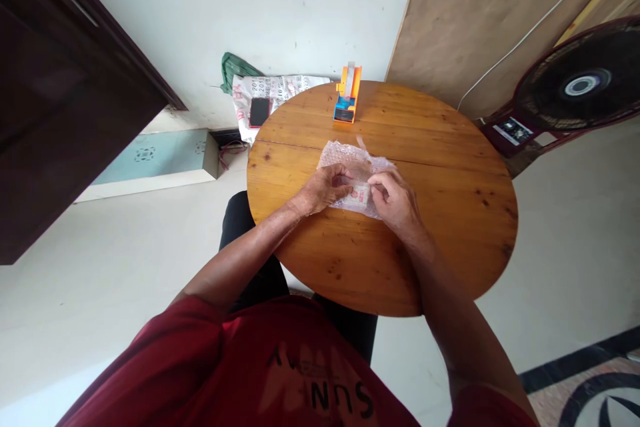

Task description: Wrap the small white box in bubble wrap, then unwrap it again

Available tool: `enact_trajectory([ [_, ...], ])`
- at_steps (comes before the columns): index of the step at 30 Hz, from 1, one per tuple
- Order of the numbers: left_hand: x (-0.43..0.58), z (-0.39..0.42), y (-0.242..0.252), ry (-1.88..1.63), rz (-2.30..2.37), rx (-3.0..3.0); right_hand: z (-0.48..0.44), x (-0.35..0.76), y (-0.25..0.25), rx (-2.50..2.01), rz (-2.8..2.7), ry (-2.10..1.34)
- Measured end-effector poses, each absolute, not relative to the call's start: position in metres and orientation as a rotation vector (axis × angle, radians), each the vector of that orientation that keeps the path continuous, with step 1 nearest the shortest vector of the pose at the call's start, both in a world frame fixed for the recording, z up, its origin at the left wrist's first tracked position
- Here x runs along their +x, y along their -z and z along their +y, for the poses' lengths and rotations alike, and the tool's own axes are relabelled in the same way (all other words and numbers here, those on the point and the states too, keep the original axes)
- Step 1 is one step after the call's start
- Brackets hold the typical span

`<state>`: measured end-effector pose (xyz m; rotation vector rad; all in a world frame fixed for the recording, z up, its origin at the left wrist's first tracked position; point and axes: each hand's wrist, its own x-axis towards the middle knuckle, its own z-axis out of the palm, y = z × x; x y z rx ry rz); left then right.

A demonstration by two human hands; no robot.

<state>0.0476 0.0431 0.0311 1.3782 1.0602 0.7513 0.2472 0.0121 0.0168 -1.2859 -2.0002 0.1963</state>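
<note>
A sheet of clear bubble wrap (336, 153) lies spread on the round wooden table (450, 213). On it, between my hands, rests a small white packet (359, 195) with red print. My left hand (325, 188) holds the packet's left side, its thumb over the top and its fingers curled at the far edge. From the right, my right hand (396, 200) has thumb and forefinger pinched together at the packet's right end, on the bubble wrap. What lies under the fingertips is partly hidden. A loose clear strip sticks up at the wrap's far edge.
An orange and blue holder (346, 97), perhaps a tape dispenser, stands at the table's far edge. Behind the table to the left are a printed white sack (287, 87), a dark phone (259, 111) and a green bag (237, 70). A large fan (583, 83) stands to the right.
</note>
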Motion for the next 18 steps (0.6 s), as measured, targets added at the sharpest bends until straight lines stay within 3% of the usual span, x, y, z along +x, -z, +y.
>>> enact_trajectory([
  [7, 0.046, 0.045, -0.03, -0.745, 1.093, 1.479, 0.004, 0.239, -0.028, -1.142, -2.16, 0.188],
  [18, 0.041, 0.046, -0.033, -0.732, 1.12, 1.565, -0.001, 0.237, -0.034, -1.146, -2.368, 0.192],
])
